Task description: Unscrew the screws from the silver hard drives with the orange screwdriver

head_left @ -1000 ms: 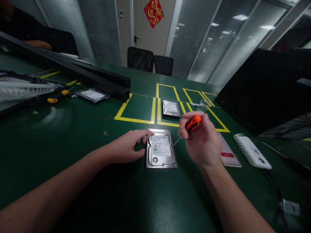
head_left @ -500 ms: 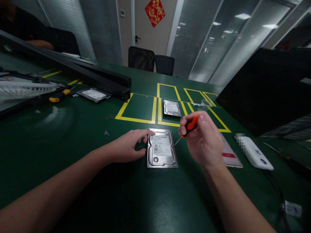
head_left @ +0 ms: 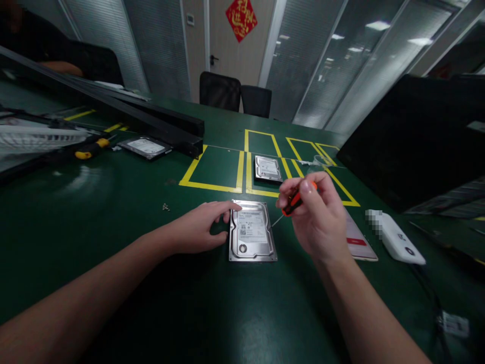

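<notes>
A silver hard drive (head_left: 252, 235) lies flat on the green table (head_left: 113, 212) in front of me. My left hand (head_left: 200, 227) rests against its left edge, fingers spread flat and touching the top left corner. My right hand (head_left: 316, 215) is closed round an orange and black screwdriver (head_left: 297, 197). The thin metal tip points down at the drive's right edge.
A second hard drive (head_left: 267, 169) lies in a yellow-taped box behind, a third drive (head_left: 145, 147) at the left near a yellow-handled tool (head_left: 91, 149). Small screws (head_left: 165, 207) lie left of my hand. A white device (head_left: 397, 237) and a red-marked card (head_left: 356, 237) sit right. Black monitor (head_left: 413, 136) at the right.
My right hand has turned the screwdriver, so its fingers now cover more of the orange handle. The left hand and the drive have stayed put.
</notes>
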Motion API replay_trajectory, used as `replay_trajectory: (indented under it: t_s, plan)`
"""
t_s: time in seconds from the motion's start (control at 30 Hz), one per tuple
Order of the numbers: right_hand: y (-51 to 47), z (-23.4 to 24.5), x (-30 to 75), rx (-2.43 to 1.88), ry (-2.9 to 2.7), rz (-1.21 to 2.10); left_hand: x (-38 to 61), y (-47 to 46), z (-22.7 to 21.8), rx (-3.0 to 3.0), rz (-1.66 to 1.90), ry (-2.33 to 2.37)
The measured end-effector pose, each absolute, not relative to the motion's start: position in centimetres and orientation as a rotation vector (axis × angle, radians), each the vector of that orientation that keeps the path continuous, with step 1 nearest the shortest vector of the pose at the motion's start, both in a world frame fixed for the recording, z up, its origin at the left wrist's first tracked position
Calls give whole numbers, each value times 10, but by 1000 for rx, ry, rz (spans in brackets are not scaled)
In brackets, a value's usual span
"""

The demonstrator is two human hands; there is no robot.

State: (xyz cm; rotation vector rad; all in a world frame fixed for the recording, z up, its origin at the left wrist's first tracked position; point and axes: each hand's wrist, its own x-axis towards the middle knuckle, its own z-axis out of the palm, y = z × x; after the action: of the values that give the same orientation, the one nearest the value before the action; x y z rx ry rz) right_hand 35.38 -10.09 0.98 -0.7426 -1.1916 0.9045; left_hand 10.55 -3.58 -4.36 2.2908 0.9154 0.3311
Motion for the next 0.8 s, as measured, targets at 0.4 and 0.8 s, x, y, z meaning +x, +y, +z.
replay_trajectory:
  t_s: [0.4,0.8]
  plan:
    - [-100,11,355,-725,-1178,930,105,-35,-42,2274,306,934]
    - [-101,14,356,-743,-1184,926,105,-38,-37,2256,263,957]
